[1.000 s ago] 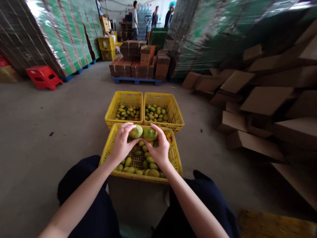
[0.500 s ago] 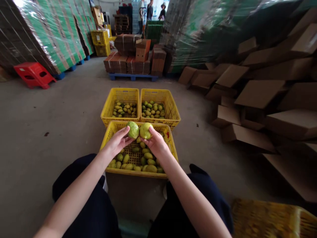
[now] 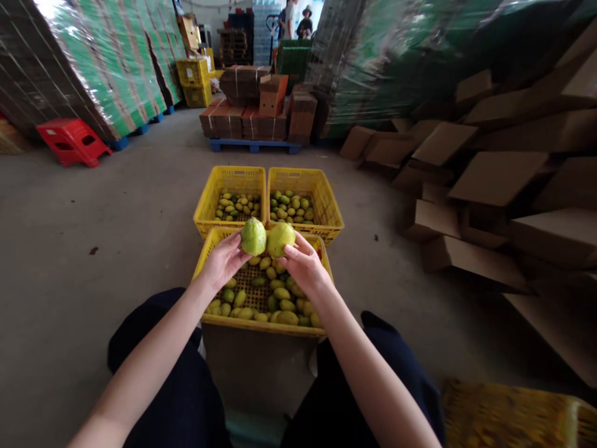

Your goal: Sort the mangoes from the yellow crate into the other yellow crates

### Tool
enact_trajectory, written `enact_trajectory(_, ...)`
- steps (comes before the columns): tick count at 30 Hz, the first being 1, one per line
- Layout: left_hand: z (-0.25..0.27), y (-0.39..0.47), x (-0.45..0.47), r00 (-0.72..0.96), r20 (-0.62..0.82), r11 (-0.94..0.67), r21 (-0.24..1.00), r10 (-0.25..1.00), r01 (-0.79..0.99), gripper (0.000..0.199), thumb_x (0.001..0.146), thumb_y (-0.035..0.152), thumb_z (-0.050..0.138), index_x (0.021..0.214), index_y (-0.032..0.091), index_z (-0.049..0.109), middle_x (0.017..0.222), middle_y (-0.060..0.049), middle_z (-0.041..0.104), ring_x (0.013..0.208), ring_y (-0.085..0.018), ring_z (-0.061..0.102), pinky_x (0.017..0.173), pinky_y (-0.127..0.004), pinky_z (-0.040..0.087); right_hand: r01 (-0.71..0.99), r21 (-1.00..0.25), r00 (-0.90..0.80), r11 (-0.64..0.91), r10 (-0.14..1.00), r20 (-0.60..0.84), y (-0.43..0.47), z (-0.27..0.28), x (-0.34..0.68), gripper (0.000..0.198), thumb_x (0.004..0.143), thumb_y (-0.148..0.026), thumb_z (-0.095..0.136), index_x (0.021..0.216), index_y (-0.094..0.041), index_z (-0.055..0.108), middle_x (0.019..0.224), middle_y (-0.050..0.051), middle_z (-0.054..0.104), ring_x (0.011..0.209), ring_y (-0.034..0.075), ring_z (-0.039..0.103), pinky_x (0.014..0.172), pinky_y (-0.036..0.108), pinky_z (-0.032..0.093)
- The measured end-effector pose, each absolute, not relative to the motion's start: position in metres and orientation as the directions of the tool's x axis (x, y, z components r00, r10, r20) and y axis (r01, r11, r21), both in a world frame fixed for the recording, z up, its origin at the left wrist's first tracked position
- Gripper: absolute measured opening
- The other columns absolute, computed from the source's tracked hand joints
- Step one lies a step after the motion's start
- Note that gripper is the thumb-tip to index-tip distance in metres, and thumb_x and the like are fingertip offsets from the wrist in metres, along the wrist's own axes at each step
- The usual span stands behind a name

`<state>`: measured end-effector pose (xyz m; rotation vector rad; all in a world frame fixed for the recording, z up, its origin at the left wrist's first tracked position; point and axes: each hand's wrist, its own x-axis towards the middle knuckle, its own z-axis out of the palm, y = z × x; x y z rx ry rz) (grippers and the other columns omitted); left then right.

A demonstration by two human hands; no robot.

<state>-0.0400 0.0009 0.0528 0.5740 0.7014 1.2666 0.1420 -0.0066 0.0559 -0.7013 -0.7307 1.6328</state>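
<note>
My left hand (image 3: 222, 261) is closed round a green lemon (image 3: 253, 236), thumb on its near side and fingers beneath. A yellower lemon (image 3: 280, 239) is gripped in my right hand (image 3: 308, 264). The two fruits are side by side, almost touching, above the near yellow crate (image 3: 263, 326). Loose green and yellow lemons (image 3: 285, 305) lie in that crate, thicker along its near and right sides, with the slatted bottom showing in the middle. My hands and forearms hide part of its contents.
Behind stand two more yellow crates, left (image 3: 205, 205) and right (image 3: 329, 205), each partly filled with lemons. Open cardboard boxes (image 3: 497, 177) are heaped to the right. A red stool (image 3: 74, 142), a loaded blue pallet (image 3: 254, 146) and another yellow crate (image 3: 508, 414) are around. People (image 3: 305, 25) stand far back.
Both lemons are raised slightly, and the right one has been turned, with the right hand's fingers shifted lower on it. The whole view has moved a little.
</note>
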Motion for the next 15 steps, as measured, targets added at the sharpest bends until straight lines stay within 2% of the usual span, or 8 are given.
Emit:
enact_trajectory(8,0.059,0.001,-0.039,0.210,-0.179,0.275,0.653,0.961,-0.706,0.038,0.085,0.013,0.051,0.120,0.014,0.064,0.110,-0.010,0.070,0.108,-0.023,0.064,0.089,-0.033,0.054,-0.620,-0.759,-0.205,-0.201,0.975,-0.090,-0.004,0.050,0.141,0.041,0.061,-0.022,0.079,0.101,-0.026,0.072,0.091,-0.001,0.074,0.077,0.015,0.064,0.066,0.025,0.051)
enact_trajectory(15,0.055,0.003,-0.036,0.218,-0.175,0.279,0.596,0.960,-0.753,0.041,0.089,0.012,0.047,0.128,0.016,0.060,0.110,-0.009,0.071,0.095,-0.019,0.068,0.081,-0.027,0.056,-0.646,-0.739,-0.178,-0.192,0.979,-0.099,-0.002,0.044,0.141,0.034,0.060,-0.019,0.078,0.092,-0.025,0.071,0.083,-0.003,0.072,0.074,0.014,0.064,0.067,0.026,0.049)
